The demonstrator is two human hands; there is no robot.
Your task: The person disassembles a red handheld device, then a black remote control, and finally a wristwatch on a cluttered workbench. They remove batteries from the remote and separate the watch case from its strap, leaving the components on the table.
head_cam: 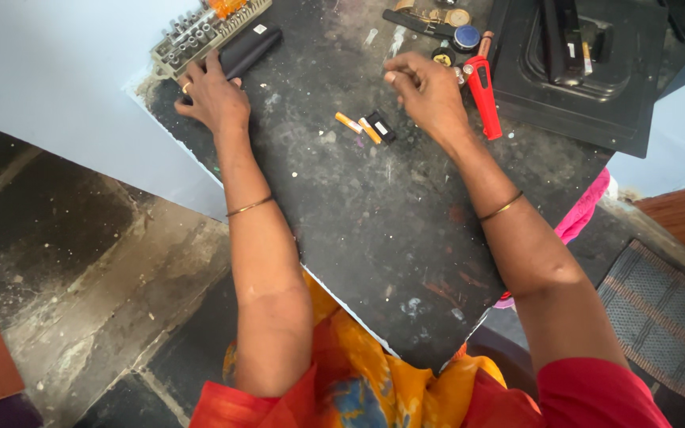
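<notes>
Both hands work over a dark, scuffed table [374, 238] that spreads beneath the forearms and ends in a ragged edge near the person's lap. Beyond and to the right of the right hand [430, 95] sits a black moulded tray [596, 103] holding dark tools. At the far left corner, just past the left hand [212, 95], lies a grey bit holder [200, 32] filled with metal sockets and orange-handled bits, and beside it a black pouch [249, 49]. The left hand lies palm down with fingers spread, its fingertips touching the holder's near edge and the pouch; it grips nothing. Just to the right of the right hand, nearly touching it, lies a red-handled tool [485, 95], pointing away from the person. The right hand hovers loosely curled, thumb and fingertips pinched together; whether anything small sits between them I cannot tell. Between the two hands, nearer the right, rest a small black block [382, 125] and two short orange-and-white sticks [349, 122], close together on the table.
</notes>
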